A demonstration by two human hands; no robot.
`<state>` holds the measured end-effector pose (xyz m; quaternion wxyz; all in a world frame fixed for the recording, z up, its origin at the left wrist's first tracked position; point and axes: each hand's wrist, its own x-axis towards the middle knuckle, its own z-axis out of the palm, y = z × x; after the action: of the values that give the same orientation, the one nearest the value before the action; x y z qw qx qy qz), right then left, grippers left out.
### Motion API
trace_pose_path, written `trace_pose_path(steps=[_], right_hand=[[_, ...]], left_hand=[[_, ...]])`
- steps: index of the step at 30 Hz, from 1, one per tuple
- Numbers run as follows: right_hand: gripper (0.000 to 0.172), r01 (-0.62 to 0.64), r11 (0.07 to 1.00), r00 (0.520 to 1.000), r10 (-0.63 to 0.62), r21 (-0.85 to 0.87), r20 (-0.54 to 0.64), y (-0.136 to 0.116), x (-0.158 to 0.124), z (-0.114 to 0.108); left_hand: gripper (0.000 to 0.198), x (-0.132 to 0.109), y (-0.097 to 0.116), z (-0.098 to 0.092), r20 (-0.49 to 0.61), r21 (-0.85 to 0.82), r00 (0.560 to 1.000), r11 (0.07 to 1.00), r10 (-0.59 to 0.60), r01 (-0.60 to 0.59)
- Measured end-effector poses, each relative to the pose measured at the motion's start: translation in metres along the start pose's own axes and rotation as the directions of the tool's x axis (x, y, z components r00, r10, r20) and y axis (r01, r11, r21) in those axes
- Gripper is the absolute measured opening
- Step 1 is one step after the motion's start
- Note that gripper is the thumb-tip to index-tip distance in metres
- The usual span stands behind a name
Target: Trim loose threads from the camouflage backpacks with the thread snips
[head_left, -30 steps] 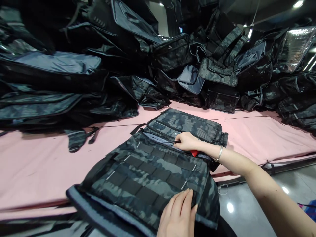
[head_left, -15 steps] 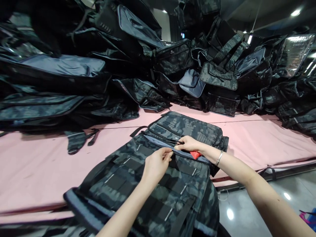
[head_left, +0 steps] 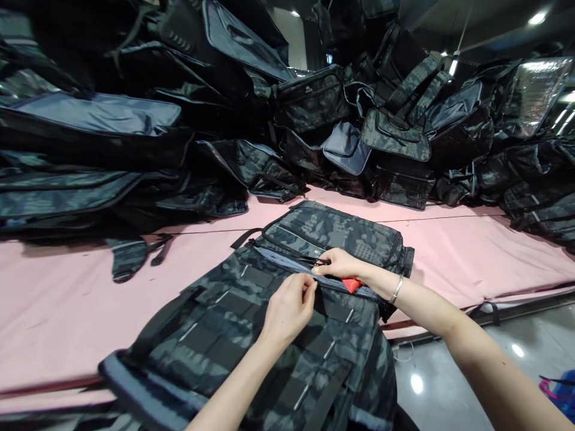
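Observation:
A dark camouflage backpack lies across the table edge in front of me, its zipped opening parted to show a grey-blue lining. My right hand is closed around black thread snips, whose thin blades point left over that opening. Below the right palm a red piece shows; whether it belongs to the snips I cannot tell. Just left of it, my left hand is pinched at the lower edge of the opening. What its fingertips hold, if anything, is too small to make out.
Piles of similar camouflage bags line the back of the pink-covered table, some gaping with grey linings. A strap end lies on the cloth at left. Shiny floor shows past the table's right front edge.
My left hand's fingers have curled tighter, and it sits slightly further right along the bag's opening. The right hand keeps its hold on the snips. The whole view has shifted a little.

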<state>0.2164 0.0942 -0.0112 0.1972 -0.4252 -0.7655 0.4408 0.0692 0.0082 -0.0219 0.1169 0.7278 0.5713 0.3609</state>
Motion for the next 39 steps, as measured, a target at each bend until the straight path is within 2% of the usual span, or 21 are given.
trace_pose_path(steps=[4,7,9,11,13,16,19,22,27,31,33,36,39], right_hand=[[0.03,0.011,0.995,0.999,-0.015,-0.103,-0.04,-0.01,-0.006,0.0],[0.026,0.018,0.976,0.99,-0.047,-0.216,-0.133,-0.021,-0.018,-0.003],[0.025,0.012,0.923,0.972,-0.1,-0.384,-0.211,-0.027,-0.029,-0.007],[0.026,0.034,0.802,0.95,-0.211,-0.597,-0.228,-0.031,-0.041,-0.013],[0.025,0.114,0.641,0.934,-0.33,-0.759,-0.138,-0.033,-0.051,-0.018],[0.021,0.245,0.438,0.909,-0.413,-0.865,0.049,-0.037,-0.059,-0.022],[0.021,0.295,0.319,0.892,-0.429,-0.901,0.141,-0.041,-0.059,-0.02],[0.021,0.304,0.255,0.889,-0.421,-0.918,0.177,-0.046,-0.055,-0.014],[0.019,0.298,0.256,0.901,-0.393,-0.92,0.182,-0.051,-0.053,-0.011],[0.017,0.283,0.31,0.913,-0.378,-0.908,0.155,-0.053,-0.058,-0.014],[0.017,0.258,0.368,0.913,-0.396,-0.893,0.101,-0.05,-0.062,-0.017],[0.017,0.195,0.498,0.906,-0.422,-0.845,-0.04,-0.039,-0.069,-0.025],[0.018,0.123,0.659,0.914,-0.367,-0.742,-0.174,-0.025,-0.072,-0.034]], left_hand=[[0.019,-0.005,-0.009,-0.002,-0.006,-0.006,0.999,0.999,-0.039,0.039],[0.021,-0.005,-0.014,-0.003,0.016,-0.021,0.997,0.997,-0.072,0.073],[0.023,-0.005,-0.015,-0.003,0.032,-0.037,0.995,0.995,-0.093,0.094],[0.024,-0.005,-0.015,-0.003,0.042,-0.052,0.993,0.992,-0.11,0.112],[0.024,-0.005,-0.014,-0.003,0.044,-0.064,0.991,0.99,-0.123,0.126],[0.021,-0.004,-0.012,-0.003,0.046,-0.079,0.99,0.987,-0.135,0.139],[0.017,-0.004,-0.01,-0.003,0.043,-0.085,0.989,0.986,-0.142,0.146],[0.014,-0.005,-0.008,-0.003,0.036,-0.082,0.988,0.985,-0.149,0.152],[0.012,-0.004,-0.008,-0.002,0.042,-0.089,0.986,0.983,-0.16,0.164],[0.016,-0.006,-0.007,-0.008,0.072,-0.131,0.981,0.973,-0.182,0.19],[0.02,-0.012,-0.002,-0.017,0.115,-0.158,0.977,0.968,-0.178,0.195],[0.025,-0.028,0.007,-0.038,0.234,-0.211,0.959,0.955,-0.158,0.209],[0.03,-0.044,0.012,-0.061,0.354,-0.265,0.921,0.928,-0.16,0.263]])
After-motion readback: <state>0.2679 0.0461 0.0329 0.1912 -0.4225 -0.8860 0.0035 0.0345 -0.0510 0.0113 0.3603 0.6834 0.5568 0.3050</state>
